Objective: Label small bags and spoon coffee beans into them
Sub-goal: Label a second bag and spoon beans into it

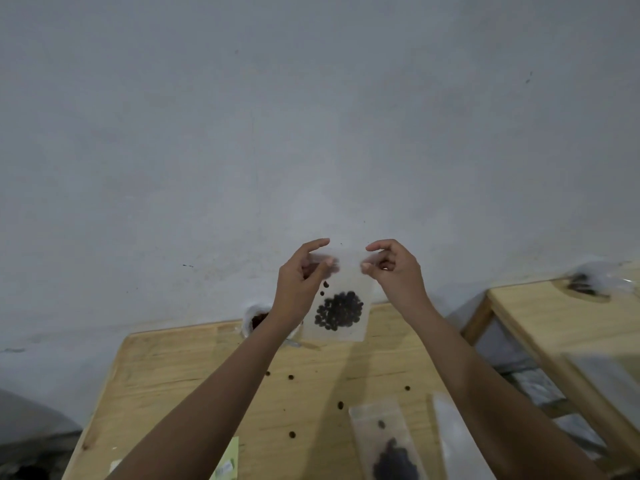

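A white container (252, 318) with dark contents stood on the table's (166, 382) far side, just behind the left forearm, where a dropped elbow could tip it. The left hand (299, 277) had its grip clamped on the top left corner of the small bag (360, 329), held up above the table's far edge. The coffee beans (339, 311) pooled low inside. The right hand (396, 270) pinched the opposite corner. Blur hid whether the mouth was sealed. If open, a tilt or slipped pinch would likely add to the loose beans (291, 377) below.
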The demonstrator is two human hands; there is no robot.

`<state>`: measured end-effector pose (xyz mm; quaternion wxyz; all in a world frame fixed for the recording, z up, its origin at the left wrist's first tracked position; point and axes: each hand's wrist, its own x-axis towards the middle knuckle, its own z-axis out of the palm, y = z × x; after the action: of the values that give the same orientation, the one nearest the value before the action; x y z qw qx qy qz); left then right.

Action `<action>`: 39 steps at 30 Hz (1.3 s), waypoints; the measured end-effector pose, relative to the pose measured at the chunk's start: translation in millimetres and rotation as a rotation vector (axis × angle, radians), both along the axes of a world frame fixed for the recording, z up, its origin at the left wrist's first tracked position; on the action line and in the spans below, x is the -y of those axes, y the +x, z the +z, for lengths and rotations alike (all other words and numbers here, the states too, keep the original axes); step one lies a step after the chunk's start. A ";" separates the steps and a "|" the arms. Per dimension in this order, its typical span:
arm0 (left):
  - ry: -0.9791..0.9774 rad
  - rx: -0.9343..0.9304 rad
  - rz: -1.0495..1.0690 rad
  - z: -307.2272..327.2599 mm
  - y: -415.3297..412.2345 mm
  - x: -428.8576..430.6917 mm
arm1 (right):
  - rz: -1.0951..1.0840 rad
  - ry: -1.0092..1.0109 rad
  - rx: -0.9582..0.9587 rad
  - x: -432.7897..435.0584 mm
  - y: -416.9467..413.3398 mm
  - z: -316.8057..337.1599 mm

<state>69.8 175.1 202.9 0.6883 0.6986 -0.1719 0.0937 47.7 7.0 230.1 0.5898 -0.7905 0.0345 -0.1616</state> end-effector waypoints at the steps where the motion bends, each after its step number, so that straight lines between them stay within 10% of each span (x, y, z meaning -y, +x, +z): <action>1: 0.006 -0.001 0.008 -1.1 -1.2 3.5 | -0.006 0.001 -0.004 2.8 -1.5 -1.0; 39: 0.075 -0.095 -0.013 -19.7 -30.4 56.1 | -0.118 -0.029 -0.119 24.6 -16.9 -38.7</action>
<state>39.4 119.0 183.3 0.6695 0.7265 -0.1469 0.0492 30.8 -17.6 191.4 0.5648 -0.8036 0.1136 -0.1495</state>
